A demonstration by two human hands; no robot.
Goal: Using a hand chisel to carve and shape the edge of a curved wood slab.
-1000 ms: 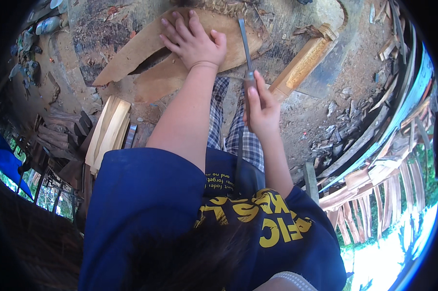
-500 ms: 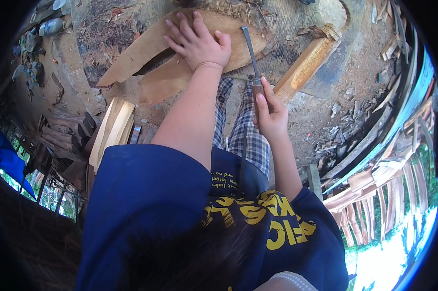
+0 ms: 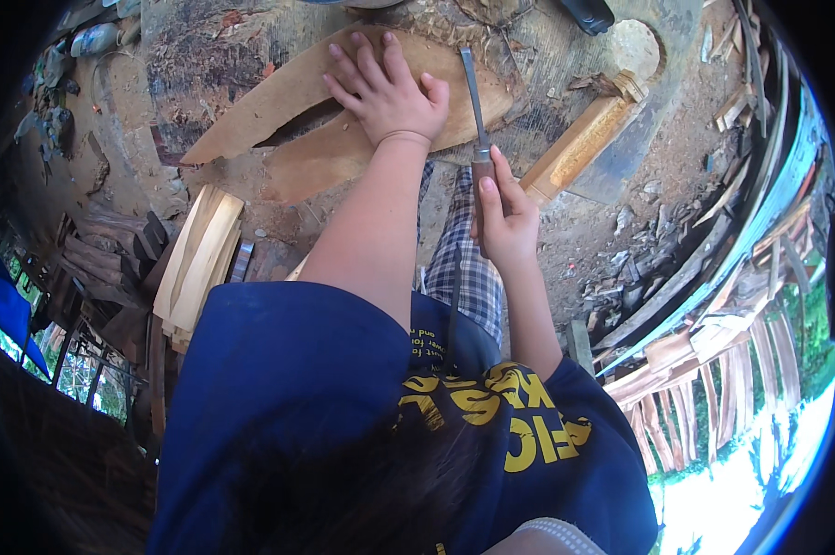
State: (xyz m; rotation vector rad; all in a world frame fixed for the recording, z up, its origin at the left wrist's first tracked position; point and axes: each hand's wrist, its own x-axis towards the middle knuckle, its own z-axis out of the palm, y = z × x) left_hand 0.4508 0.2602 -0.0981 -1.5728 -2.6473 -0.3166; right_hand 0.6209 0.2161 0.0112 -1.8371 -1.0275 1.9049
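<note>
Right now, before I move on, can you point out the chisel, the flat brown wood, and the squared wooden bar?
Chisel (image 3: 481,155): head view, where blade meets handle.
Flat brown wood (image 3: 277,104): head view, part above the dark gap.
Squared wooden bar (image 3: 584,134): head view, mid-length.

Navy short-sleeved shirt (image 3: 343,379), 2 sleeves (image 3: 260,319) ending well behind left hand (image 3: 394,102) and right hand (image 3: 508,222). Bold yellow lettering (image 3: 543,437) on front, smaller print (image 3: 427,350) nearer hands. Checked blue-white bottoms (image 3: 473,277) beside right hand.

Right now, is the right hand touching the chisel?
Touching. The head view shows the right hand closed around the brown handle of the chisel, with no gap between.
</note>
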